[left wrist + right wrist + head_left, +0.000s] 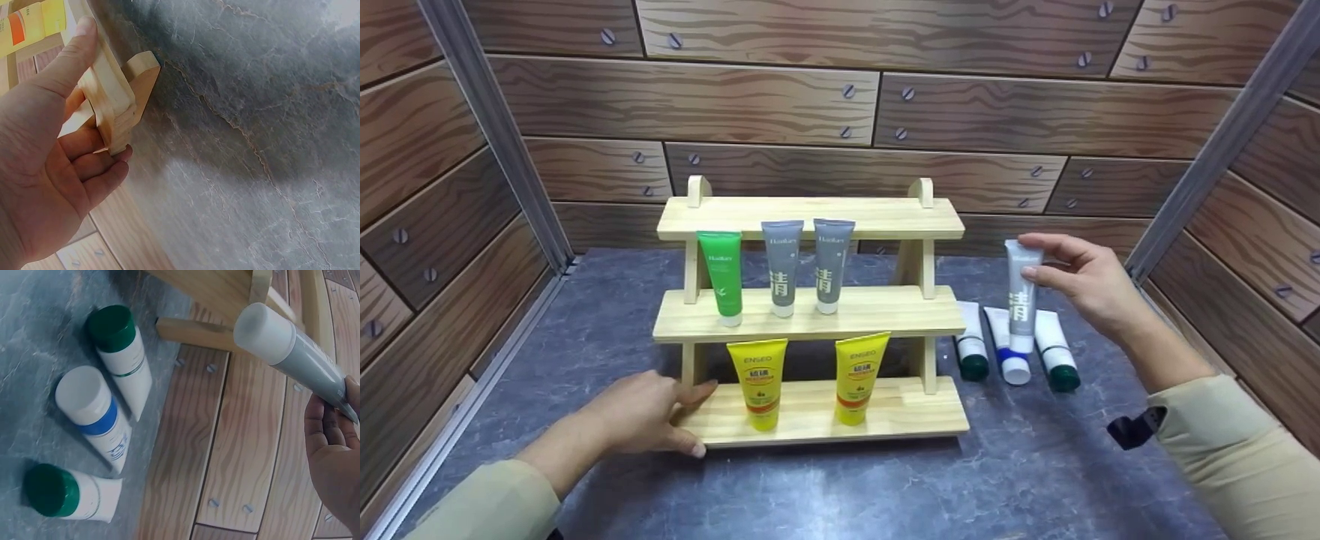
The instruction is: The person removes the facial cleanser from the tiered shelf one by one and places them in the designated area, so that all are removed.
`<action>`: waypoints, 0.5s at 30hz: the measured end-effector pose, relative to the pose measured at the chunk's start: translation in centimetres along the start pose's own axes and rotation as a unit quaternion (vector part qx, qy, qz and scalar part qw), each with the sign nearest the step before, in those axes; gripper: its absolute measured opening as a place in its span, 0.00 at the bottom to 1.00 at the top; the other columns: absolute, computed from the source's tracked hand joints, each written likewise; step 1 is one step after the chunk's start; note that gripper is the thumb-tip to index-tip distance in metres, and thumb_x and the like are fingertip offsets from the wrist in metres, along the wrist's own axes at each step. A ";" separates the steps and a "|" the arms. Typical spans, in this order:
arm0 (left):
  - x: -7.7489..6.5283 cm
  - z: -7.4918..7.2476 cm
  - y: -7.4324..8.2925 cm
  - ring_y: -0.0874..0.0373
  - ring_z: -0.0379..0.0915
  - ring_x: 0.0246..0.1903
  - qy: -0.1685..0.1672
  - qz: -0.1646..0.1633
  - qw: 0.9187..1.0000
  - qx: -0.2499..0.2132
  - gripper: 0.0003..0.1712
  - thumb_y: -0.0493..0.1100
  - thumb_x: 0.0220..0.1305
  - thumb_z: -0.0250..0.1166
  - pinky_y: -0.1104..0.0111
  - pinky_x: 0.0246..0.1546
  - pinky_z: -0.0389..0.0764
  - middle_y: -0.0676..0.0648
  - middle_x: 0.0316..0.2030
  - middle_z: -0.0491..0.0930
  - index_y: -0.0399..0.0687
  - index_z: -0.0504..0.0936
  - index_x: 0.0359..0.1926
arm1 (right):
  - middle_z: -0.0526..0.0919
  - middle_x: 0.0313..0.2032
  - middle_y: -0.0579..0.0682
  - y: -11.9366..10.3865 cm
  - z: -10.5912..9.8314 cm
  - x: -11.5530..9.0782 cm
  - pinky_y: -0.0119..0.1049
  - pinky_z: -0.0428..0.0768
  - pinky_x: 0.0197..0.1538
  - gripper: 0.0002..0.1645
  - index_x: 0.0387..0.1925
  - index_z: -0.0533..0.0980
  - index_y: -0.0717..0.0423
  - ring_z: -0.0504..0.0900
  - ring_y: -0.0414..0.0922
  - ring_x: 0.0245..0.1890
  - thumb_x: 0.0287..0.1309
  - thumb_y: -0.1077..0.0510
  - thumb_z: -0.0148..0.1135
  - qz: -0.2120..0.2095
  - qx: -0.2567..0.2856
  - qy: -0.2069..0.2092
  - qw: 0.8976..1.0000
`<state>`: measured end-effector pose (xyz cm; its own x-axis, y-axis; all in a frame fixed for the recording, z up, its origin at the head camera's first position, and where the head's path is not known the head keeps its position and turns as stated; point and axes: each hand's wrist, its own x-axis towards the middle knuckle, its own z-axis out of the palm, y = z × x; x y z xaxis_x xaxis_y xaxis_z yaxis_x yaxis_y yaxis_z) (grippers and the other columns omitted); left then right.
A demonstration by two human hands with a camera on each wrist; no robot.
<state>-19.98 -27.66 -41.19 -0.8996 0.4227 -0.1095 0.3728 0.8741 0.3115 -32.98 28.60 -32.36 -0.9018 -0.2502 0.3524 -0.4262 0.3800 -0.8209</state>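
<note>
My left hand [641, 416] grips the left end of the lowest shelf of a three-tier wooden stand [810, 319], thumb on the front edge and fingers curled round the end, as the left wrist view shows. To the right of the stand, my right hand [1091, 281] pinches a grey tube [1023, 296] near its flat top end, its white cap pointing down. The tube hangs above several white tubes lying on the table. On the middle shelf stand a green tube [721, 277] and two grey tubes [784, 268]. Two yellow tubes [760, 382] stand on the lowest shelf.
Below the held tube lie a white tube with a blue band and white cap [93, 410] and two green-capped white tubes [121, 354]. Wood-patterned walls [780, 105] with metal corner posts [502, 127] enclose the dark marbled table [840, 487].
</note>
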 end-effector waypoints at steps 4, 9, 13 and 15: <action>0.0 0.0 0.0 0.53 0.77 0.34 -0.001 0.000 1.000 0.002 0.55 0.67 0.46 0.82 0.43 0.45 0.83 0.54 0.26 0.78 0.51 0.78 0.73 | 0.85 0.49 0.45 1.3 -0.6 -0.1 0.32 0.86 0.48 0.27 0.67 0.78 0.64 0.85 0.40 0.46 0.68 0.65 0.71 0.006 0.026 -0.004 1.000; 0.1 0.1 -0.1 0.54 0.75 0.32 0.003 0.006 1.000 0.008 0.55 0.67 0.46 0.82 0.45 0.43 0.83 0.54 0.24 0.75 0.51 0.78 0.73 | 0.84 0.49 0.46 2.7 -1.4 -0.2 0.32 0.86 0.49 0.28 0.67 0.77 0.64 0.85 0.40 0.46 0.68 0.66 0.71 0.026 0.047 -0.008 0.999; 0.1 0.1 -0.2 0.57 0.70 0.26 0.009 0.011 1.000 0.007 0.54 0.66 0.46 0.83 0.50 0.37 0.82 0.56 0.19 0.66 0.49 0.79 0.72 | 0.85 0.49 0.44 3.7 -2.0 -0.3 0.30 0.85 0.48 0.27 0.66 0.78 0.64 0.85 0.39 0.47 0.67 0.67 0.71 0.038 0.071 -0.003 0.997; 0.0 0.2 -0.3 0.57 0.68 0.25 0.009 0.011 1.000 0.006 0.54 0.66 0.46 0.83 0.51 0.36 0.81 0.57 0.18 0.64 0.49 0.79 0.72 | 0.86 0.49 0.43 4.3 -2.3 -0.4 0.31 0.86 0.48 0.27 0.65 0.78 0.65 0.86 0.38 0.46 0.66 0.69 0.71 0.038 0.088 -0.001 0.995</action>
<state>-20.08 -27.82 -41.43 -0.8949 0.4379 -0.0856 0.3956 0.8675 0.3017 -34.64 32.37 -34.94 -0.9309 -0.2279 0.2854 -0.3371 0.2354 -0.9116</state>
